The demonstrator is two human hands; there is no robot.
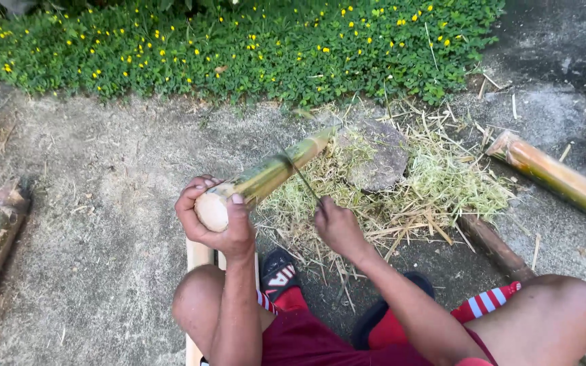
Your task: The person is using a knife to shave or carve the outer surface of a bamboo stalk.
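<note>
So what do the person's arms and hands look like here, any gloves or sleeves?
Both the left hand and the right hand are bare: no gloves, rings, watch or wristbands visible. The forearms are uncovered, with no sleeves in view. The fingers show plain, unpainted nails. Lower down, the person wears dark red shorts and red socks with white stripes.

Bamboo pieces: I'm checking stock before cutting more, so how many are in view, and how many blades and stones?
Held bamboo stalk in left hand: 1
Bamboo lying at right: 1
Blade in right hand: 1
Stone: 1
Total: 4
</note>
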